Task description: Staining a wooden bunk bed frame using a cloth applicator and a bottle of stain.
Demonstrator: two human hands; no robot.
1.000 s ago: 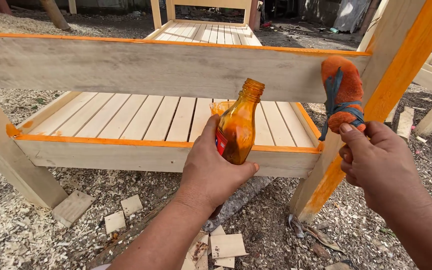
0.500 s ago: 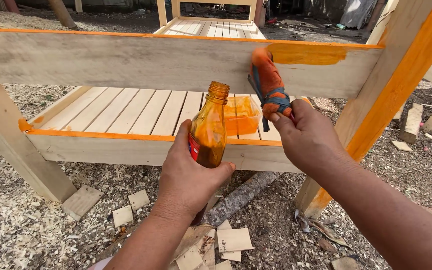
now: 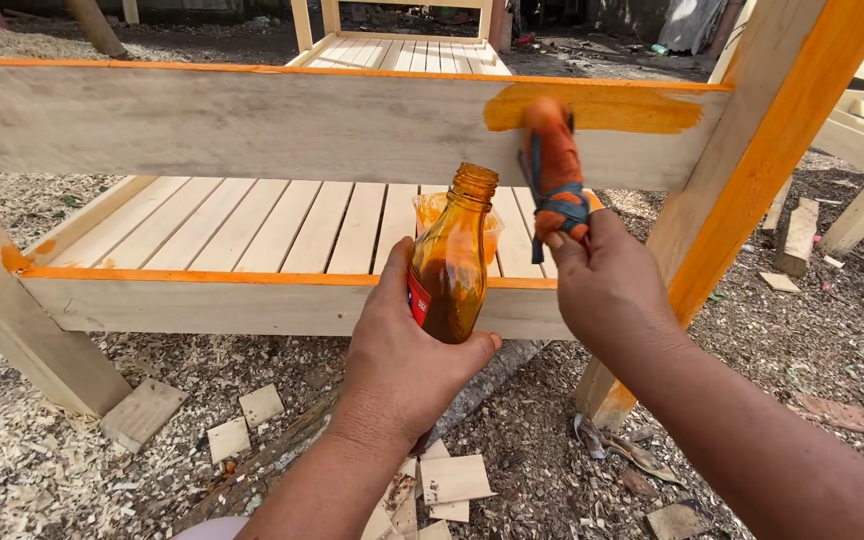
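A left hand (image 3: 402, 360) grips an uncapped amber bottle (image 3: 452, 262) upright before the bed frame's lower rail (image 3: 202, 295), while the right hand (image 3: 607, 290) clenches an orange-soaked rag applicator (image 3: 552, 165) against the upper rail (image 3: 252, 120), beside a fresh orange patch (image 3: 612, 108) near the corner post (image 3: 752, 160).

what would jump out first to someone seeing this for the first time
The fresh orange smear on the pale upper rail, where the right hand presses a stained applicator. Just below, at centre, the left hand holds an open amber bottle of orange liquid.
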